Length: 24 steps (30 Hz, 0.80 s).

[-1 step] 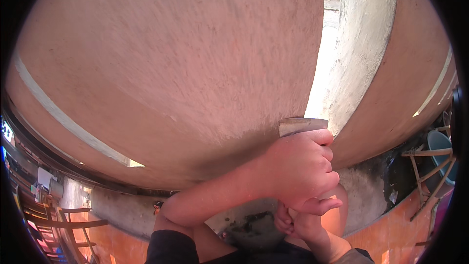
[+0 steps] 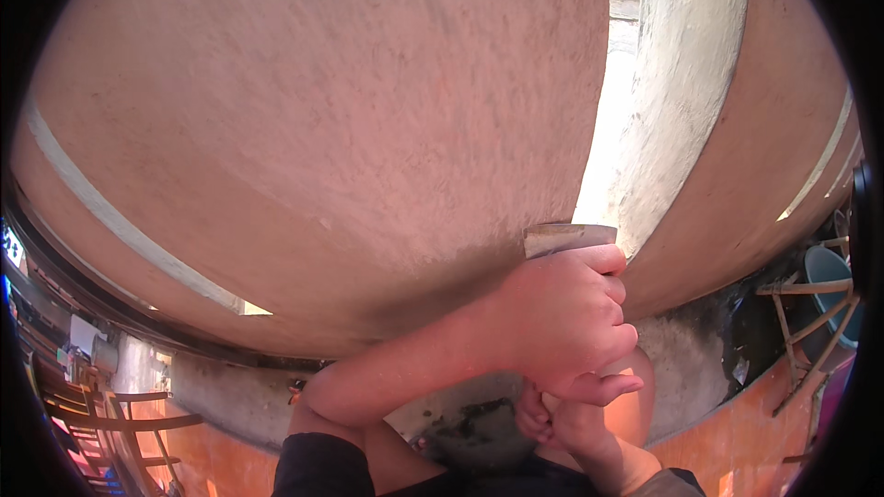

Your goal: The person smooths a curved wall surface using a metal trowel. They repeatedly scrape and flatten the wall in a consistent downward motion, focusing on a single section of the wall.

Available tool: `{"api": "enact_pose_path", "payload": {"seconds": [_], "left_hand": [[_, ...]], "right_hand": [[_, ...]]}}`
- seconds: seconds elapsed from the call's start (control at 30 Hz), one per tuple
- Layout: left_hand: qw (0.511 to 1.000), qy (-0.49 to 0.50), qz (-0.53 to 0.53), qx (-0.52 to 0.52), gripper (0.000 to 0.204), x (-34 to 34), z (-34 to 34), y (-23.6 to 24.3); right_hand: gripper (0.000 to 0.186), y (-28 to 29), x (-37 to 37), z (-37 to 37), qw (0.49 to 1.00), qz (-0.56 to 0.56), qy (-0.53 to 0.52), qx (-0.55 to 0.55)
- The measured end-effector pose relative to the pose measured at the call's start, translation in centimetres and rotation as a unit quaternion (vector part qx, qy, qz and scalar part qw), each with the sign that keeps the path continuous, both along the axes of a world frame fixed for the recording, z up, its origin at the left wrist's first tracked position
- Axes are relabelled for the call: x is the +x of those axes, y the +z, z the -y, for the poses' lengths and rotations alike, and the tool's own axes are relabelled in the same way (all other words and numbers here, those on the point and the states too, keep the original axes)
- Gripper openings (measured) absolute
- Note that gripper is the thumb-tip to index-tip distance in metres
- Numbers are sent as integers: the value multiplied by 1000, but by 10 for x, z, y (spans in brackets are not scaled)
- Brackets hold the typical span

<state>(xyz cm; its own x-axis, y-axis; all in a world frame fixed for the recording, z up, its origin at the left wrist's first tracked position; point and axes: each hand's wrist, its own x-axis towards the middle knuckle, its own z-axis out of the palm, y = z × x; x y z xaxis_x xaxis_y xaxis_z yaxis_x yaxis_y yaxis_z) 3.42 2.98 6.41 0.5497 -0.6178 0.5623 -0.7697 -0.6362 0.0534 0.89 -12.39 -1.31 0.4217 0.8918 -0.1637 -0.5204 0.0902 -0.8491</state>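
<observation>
My left hand [image 2: 566, 313] reaches across from the left, closed on a flat metal scraper [image 2: 566, 236]; its handle is hidden. The blade lies against the rough pink plastered wall [image 2: 396, 101], beside the bright narrow opening [image 2: 610, 129] and the pale plastered edge [image 2: 686, 55]. Below it, my right hand [image 2: 557, 419] is near my bare leg, its fingers curled; whatever they may hold is hidden.
Wooden chairs [image 2: 138, 419] stand at lower left. At the right, a wooden frame [image 2: 810, 288] holds or stands by a light blue basin [image 2: 833, 317]. An orange floor [image 2: 700, 451] borders a stained grey concrete strip [image 2: 221, 391] along the wall's foot.
</observation>
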Motion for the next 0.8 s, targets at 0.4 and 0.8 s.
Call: {"api": "enact_pose_path", "payload": {"seconds": [0.4,0.8], "left_hand": [[1000,9,14,-1,48,4,2,1],[999,0,31,10,49,5,-1,10]], "right_hand": [[75,1,6,-1,1000,-3,2,11],[62,5,6,-6,1000,2,-15,4]]}}
